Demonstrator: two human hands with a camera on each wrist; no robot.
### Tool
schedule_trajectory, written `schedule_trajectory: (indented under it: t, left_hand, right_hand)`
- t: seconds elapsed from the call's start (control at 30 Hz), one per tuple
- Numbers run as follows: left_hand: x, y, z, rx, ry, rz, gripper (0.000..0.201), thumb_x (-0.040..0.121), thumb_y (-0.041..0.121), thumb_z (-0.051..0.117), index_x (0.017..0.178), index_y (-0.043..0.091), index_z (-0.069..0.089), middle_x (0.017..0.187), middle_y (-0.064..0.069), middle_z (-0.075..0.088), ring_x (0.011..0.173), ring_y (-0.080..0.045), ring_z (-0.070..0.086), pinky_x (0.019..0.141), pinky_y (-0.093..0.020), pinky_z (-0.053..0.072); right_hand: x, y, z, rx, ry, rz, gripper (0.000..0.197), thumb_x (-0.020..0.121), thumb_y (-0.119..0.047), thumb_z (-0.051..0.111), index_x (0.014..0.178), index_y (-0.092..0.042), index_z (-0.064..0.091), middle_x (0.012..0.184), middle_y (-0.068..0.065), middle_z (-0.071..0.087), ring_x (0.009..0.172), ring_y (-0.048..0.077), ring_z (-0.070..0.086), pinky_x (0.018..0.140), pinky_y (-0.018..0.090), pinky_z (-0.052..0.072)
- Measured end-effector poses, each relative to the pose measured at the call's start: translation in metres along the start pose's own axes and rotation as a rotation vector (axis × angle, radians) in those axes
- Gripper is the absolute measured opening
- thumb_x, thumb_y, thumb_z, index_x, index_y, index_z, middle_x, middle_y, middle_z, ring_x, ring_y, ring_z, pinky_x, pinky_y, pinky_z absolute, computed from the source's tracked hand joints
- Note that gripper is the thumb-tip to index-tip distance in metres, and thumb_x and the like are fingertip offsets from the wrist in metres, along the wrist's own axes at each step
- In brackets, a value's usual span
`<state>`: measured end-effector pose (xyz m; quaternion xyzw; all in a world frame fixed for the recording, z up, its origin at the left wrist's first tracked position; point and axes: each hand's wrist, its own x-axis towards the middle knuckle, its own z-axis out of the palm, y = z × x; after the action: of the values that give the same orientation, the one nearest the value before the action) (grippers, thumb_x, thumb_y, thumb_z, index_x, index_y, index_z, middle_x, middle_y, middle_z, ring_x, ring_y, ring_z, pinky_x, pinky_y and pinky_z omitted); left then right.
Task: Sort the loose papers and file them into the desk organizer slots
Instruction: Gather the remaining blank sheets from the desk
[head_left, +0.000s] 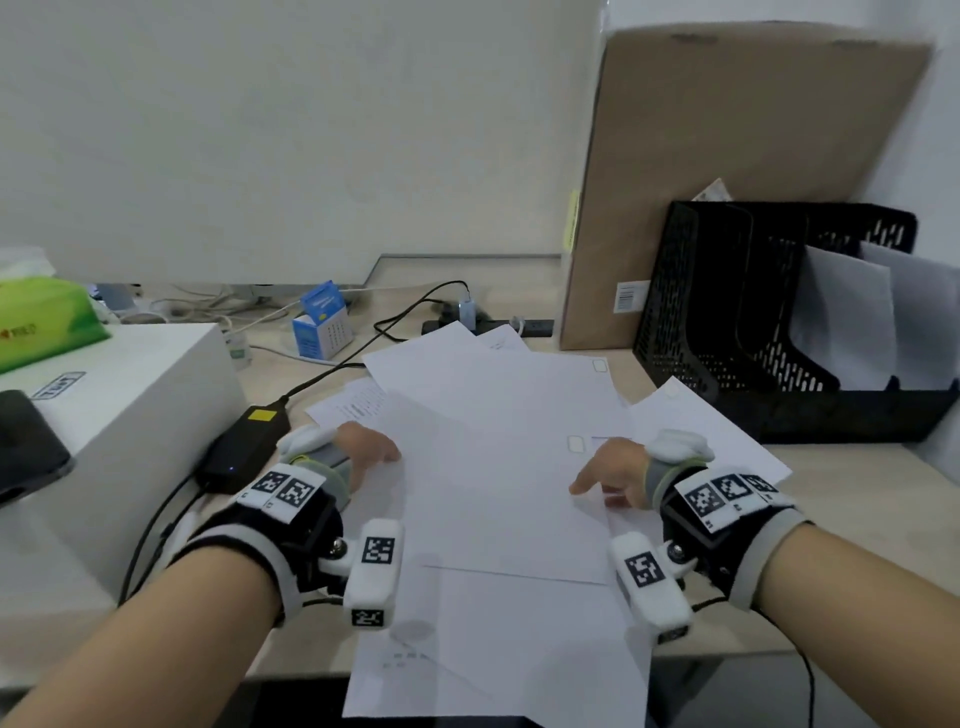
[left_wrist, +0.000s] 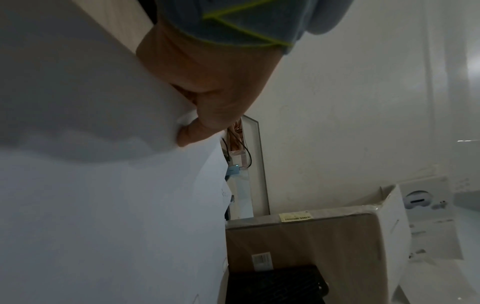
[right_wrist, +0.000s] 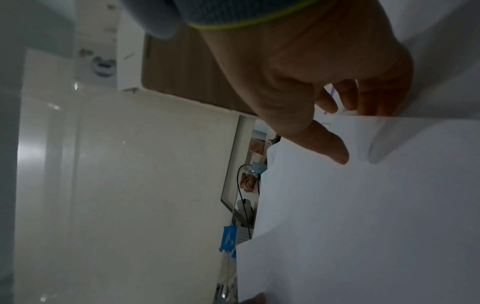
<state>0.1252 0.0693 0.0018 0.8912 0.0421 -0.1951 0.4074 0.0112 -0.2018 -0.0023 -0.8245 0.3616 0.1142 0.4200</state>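
Several loose white papers (head_left: 493, 374) lie overlapping in the middle of the desk. On top is a blank sheet (head_left: 498, 493). My left hand (head_left: 371, 452) pinches its left edge; the left wrist view has the thumb (left_wrist: 205, 121) pressed on the sheet (left_wrist: 103, 205), the fingers hidden under it. At the right edge my right hand (head_left: 605, 475) holds the same sheet; the right wrist view shows its thumb (right_wrist: 335, 152) on top of the paper (right_wrist: 376, 216) and the fingers behind the edge. The black mesh desk organizer (head_left: 727, 312) stands at the right rear, with two sheets (head_left: 841, 317) in its right slots.
A white box (head_left: 119, 395) with a green tissue pack (head_left: 41, 317) fills the left. A black power adapter (head_left: 244, 447) and its cable lie beside my left hand. A blue-white carton (head_left: 322, 322) and power strip (head_left: 488, 327) sit behind; a cardboard box (head_left: 727, 182) leans on the wall.
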Motion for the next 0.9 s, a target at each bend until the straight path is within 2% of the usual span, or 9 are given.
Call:
schedule_trajectory:
  t: [0.07, 0.17, 0.27, 0.33, 0.43, 0.5, 0.63, 0.77, 0.9]
  left_hand:
    - [0.001, 0.004, -0.001, 0.074, 0.01, 0.018, 0.025, 0.088, 0.006, 0.063, 0.106, 0.013, 0.048, 0.115, -0.016, 0.056, 0.1, -0.022, 0.052, 0.062, -0.021, 0.042]
    - [-0.005, 0.011, -0.001, 0.177, 0.106, 0.059, 0.044, 0.095, 0.014, 0.054, 0.137, 0.004, 0.044, 0.142, -0.018, 0.047, 0.127, -0.029, 0.049, 0.079, -0.024, 0.044]
    - [-0.005, 0.012, -0.004, 0.18, 0.256, 0.062, 0.041, 0.096, 0.02, 0.052, 0.131, -0.001, 0.051, 0.136, -0.015, 0.053, 0.126, -0.029, 0.05, 0.089, -0.029, 0.039]
    - [-0.001, 0.013, -0.003, 0.141, 0.261, 0.07, 0.041, 0.095, 0.02, 0.054, 0.129, -0.001, 0.052, 0.133, -0.016, 0.055, 0.123, -0.031, 0.052, 0.095, -0.032, 0.04]
    - [0.003, 0.012, 0.004, 0.138, 0.265, 0.046, 0.048, 0.095, 0.024, 0.055, 0.134, -0.002, 0.046, 0.139, -0.016, 0.05, 0.129, -0.031, 0.046, 0.105, -0.033, 0.035]
    - [0.006, 0.015, 0.019, 0.073, 0.252, 0.077, 0.043, 0.094, 0.021, 0.055, 0.129, -0.004, 0.05, 0.135, -0.019, 0.052, 0.126, -0.034, 0.048, 0.101, -0.034, 0.037]
    - [0.002, 0.026, 0.053, 0.068, 0.197, 0.138, 0.039, 0.092, 0.019, 0.057, 0.122, -0.007, 0.055, 0.129, -0.022, 0.056, 0.121, -0.036, 0.051, 0.096, -0.035, 0.04]
    - [-0.003, 0.03, 0.074, 0.002, 0.161, 0.145, 0.039, 0.093, 0.015, 0.056, 0.122, -0.01, 0.054, 0.129, -0.024, 0.054, 0.121, -0.038, 0.05, 0.101, -0.04, 0.04]
    - [-0.005, 0.027, 0.076, -0.079, 0.147, 0.125, 0.025, 0.094, 0.014, 0.055, 0.111, -0.005, 0.056, 0.115, -0.022, 0.057, 0.118, -0.04, 0.053, 0.097, -0.042, 0.043]
  right_hand:
    - [0.003, 0.003, -0.002, 0.116, 0.002, -0.01, 0.027, 0.071, 0.006, 0.074, 0.09, 0.0, 0.056, 0.088, 0.015, 0.058, 0.078, 0.027, 0.057, 0.077, 0.034, 0.051]
    - [0.006, 0.009, -0.007, 0.181, -0.03, -0.064, 0.032, 0.071, -0.002, 0.075, 0.099, 0.0, 0.059, 0.102, 0.017, 0.067, 0.092, 0.031, 0.066, 0.084, 0.04, 0.056]
    - [-0.005, 0.018, -0.027, 0.14, 0.069, -0.169, 0.006, 0.085, -0.009, 0.065, 0.081, -0.01, 0.06, 0.083, 0.007, 0.062, 0.069, 0.015, 0.056, 0.058, 0.022, 0.044]
    - [-0.01, 0.029, -0.056, 0.071, 0.254, -0.227, 0.007, 0.086, -0.011, 0.064, 0.09, -0.005, 0.065, 0.087, 0.009, 0.059, 0.071, 0.018, 0.051, 0.054, 0.023, 0.036]
    - [0.0, 0.042, -0.103, -0.064, 0.522, -0.143, 0.037, 0.083, -0.009, 0.065, 0.118, 0.002, 0.059, 0.109, 0.019, 0.06, 0.097, 0.033, 0.058, 0.077, 0.033, 0.048]
    - [0.008, 0.056, -0.124, -0.139, 0.635, -0.015, 0.052, 0.079, -0.009, 0.066, 0.128, -0.001, 0.05, 0.127, 0.022, 0.054, 0.116, 0.038, 0.053, 0.098, 0.04, 0.045]
    - [0.023, 0.087, -0.139, -0.24, 0.47, 0.025, 0.055, 0.077, -0.023, 0.072, 0.122, 0.002, 0.054, 0.123, 0.023, 0.058, 0.114, 0.038, 0.055, 0.093, 0.039, 0.045]
    - [0.021, 0.088, -0.136, -0.174, 0.266, -0.025, 0.029, 0.071, -0.024, 0.073, 0.095, -0.011, 0.061, 0.101, 0.014, 0.062, 0.093, 0.028, 0.06, 0.074, 0.03, 0.046]
    - [-0.001, 0.067, -0.157, -0.254, 0.551, -0.242, 0.012, 0.09, -0.014, 0.054, 0.097, -0.012, 0.063, 0.091, 0.008, 0.052, 0.088, 0.029, 0.054, 0.074, 0.027, 0.034]
